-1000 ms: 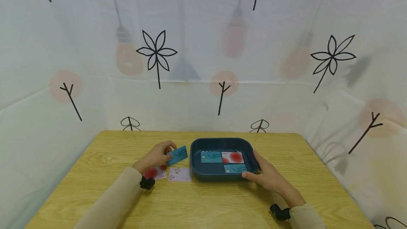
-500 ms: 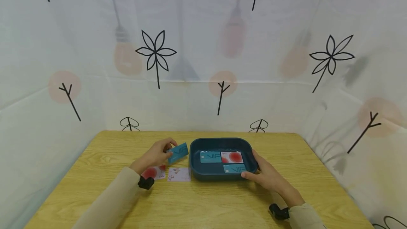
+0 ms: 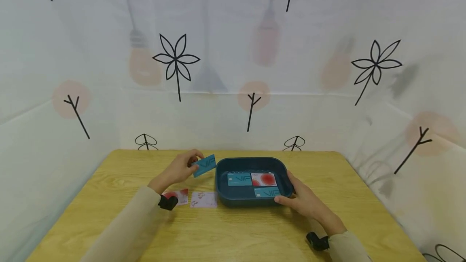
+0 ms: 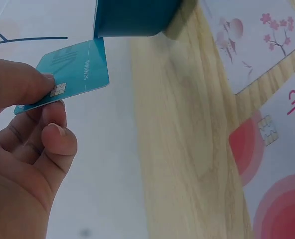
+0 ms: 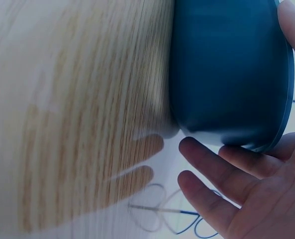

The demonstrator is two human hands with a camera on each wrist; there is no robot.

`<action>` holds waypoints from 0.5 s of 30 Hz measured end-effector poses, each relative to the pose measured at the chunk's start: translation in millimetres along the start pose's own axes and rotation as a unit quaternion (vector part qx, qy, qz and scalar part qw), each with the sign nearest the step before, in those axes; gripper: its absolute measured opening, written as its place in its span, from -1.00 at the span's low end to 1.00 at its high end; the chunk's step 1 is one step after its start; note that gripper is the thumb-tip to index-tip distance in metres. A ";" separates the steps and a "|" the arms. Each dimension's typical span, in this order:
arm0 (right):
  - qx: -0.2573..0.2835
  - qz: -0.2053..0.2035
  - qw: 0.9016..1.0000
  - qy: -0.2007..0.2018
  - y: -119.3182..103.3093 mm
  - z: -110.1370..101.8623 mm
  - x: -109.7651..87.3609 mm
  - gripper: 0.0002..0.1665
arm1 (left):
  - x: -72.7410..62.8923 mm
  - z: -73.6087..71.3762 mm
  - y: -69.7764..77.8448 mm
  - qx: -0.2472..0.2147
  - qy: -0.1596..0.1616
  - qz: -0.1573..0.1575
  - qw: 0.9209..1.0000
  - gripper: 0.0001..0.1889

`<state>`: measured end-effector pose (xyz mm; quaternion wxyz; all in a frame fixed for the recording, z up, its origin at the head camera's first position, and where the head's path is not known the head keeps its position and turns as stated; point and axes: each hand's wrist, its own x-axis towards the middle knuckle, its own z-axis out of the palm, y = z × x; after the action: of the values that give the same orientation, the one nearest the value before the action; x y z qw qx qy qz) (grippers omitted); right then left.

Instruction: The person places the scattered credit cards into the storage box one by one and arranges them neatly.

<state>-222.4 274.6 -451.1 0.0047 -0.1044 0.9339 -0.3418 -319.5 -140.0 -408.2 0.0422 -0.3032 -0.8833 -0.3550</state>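
Above the wood-grained table (image 3: 236, 229), the left hand (image 3: 180, 168) pinches a thin, round-cornered blue card (image 3: 205, 165) printed "VIP" beside a smooth, deep-blue tray (image 3: 244, 203), while the right hand (image 3: 306, 202), fingers nearly straight, rests against the tray's right end.

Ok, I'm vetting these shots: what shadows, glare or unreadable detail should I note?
Head view: fairly even light, but finer print on the held card is too small to read; left wrist view: soft shadow on the table beside the tray; right wrist view: pale sheen on the table, darker finger shapes near the right hand, reflection or shadow, I can't tell.
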 end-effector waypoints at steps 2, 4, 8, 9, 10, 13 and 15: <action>0.000 -0.002 1.000 -0.001 -1.4 0.4 0.8 0.26 | -1.0 -2.2 1.2 0.004 0.005 -0.001 1.000 -0.72; 0.001 -0.005 1.000 -0.004 -1.9 0.9 1.2 0.26 | -1.7 -3.8 1.3 0.008 0.008 0.002 1.000 -0.72; 0.009 -0.005 1.000 -0.007 -1.0 1.5 1.9 0.26 | -0.9 -5.6 3.0 0.004 0.020 0.011 1.000 -0.73; 0.013 -0.006 1.000 -0.006 -0.8 1.4 2.1 0.26 | -0.3 -6.0 4.3 0.000 0.025 0.013 1.000 -0.73; 0.014 -0.005 1.000 -0.006 -0.5 1.2 2.2 0.26 | 0.7 -6.2 5.9 -0.005 0.028 0.016 0.999 -0.73; 0.011 -0.006 1.000 -0.003 0.0 0.5 2.2 0.27 | 3.6 -5.6 11.4 -0.016 0.033 0.022 0.999 -0.73; 0.006 -0.006 1.000 -0.003 0.3 0.5 2.2 0.27 | 5.8 -4.0 15.0 -0.022 0.032 0.025 0.999 -0.72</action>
<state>-224.6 274.1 -451.6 0.0058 -0.1108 0.9312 -0.3473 -316.3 -131.2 -394.5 0.0726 -0.3148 -0.8654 -0.3831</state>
